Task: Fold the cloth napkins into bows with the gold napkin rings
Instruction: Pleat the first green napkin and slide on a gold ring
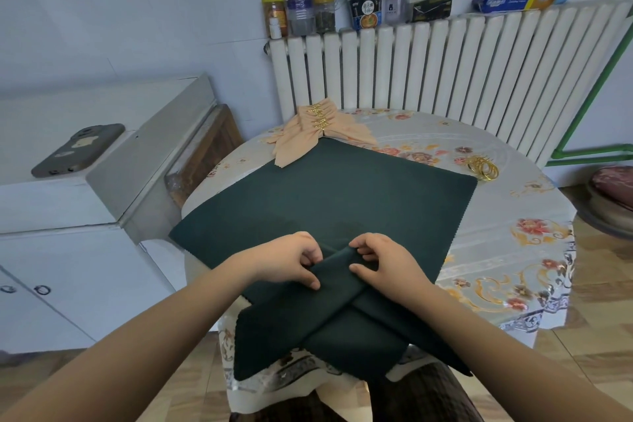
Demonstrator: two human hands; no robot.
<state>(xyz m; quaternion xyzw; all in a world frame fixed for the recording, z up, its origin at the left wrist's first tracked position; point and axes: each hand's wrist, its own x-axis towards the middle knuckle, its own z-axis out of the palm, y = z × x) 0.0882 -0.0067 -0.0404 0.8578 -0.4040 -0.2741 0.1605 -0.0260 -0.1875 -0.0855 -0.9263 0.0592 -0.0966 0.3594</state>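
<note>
A dark green napkin (325,195) lies spread flat on the round table (496,250). On its near edge lies a second dark green napkin (329,315), folded into a band with its two ends crossed. My left hand (291,260) and my right hand (383,260) pinch the fold at the crossing, fingers curled round the cloth. Several peach napkins (318,130), folded into bows with gold rings, are stacked at the table's far edge. A pile of loose gold napkin rings (482,168) sits at the far right.
A white cabinet (102,202) with a phone (78,149) on it stands close to the left of the table. A white radiator (445,65) behind the table carries jars and packets. A cushioned stool (609,195) is at the right.
</note>
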